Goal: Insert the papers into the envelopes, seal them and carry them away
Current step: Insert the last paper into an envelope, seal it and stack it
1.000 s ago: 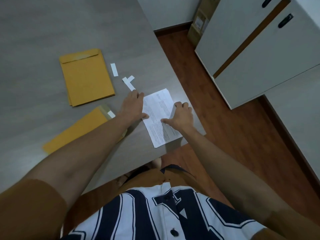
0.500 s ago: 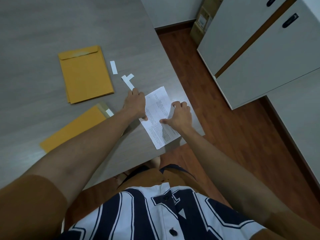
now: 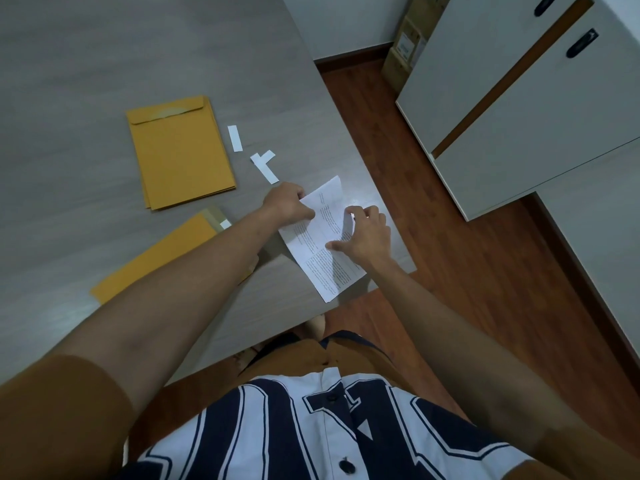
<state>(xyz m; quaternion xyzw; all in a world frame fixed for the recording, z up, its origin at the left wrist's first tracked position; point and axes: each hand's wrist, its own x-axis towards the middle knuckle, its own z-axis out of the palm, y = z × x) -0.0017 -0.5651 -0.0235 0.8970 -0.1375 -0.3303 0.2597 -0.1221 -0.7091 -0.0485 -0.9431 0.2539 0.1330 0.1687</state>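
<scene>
1. Grey wood-grain table [image 3: 104, 57] carries everything, and the work sits at its near right corner.
2. The printed paper [image 3: 323, 268] lies slanted at that corner. Its near end comes close to the table's near edge and its far end is lifted off the surface. Whether it is one sheet or several cannot be told.
3. The left hand [image 3: 285, 206] has its fingers curled at the paper's left edge and pinches it against the thumb.
4. The right hand [image 3: 369, 237] grips the opposite side — fingers curled over the paper's right edge, thumb stretched across the print.
5. A stack of yellow-brown envelopes [image 3: 181, 154] lies toward the table's middle with the flaps at the far end, well apart from the paper.
6. A single envelope [image 3: 162, 261] lies slanted nearer the near edge, partly hidden under the left forearm. Its flap end points toward the hands, and a small white tab [image 3: 225, 224] shows there.
7. White strips lie between the stack and the paper — a lone strip [image 3: 235, 138] just beside the stack, and a crossed pair [image 3: 265, 166] near the left hand.
8. Beyond the table's right edge are a reddish wooden floor [image 3: 450, 254], a white cabinet [image 3: 554, 116] with dark handles, and a cardboard box [image 3: 403, 53] by the wall.
</scene>
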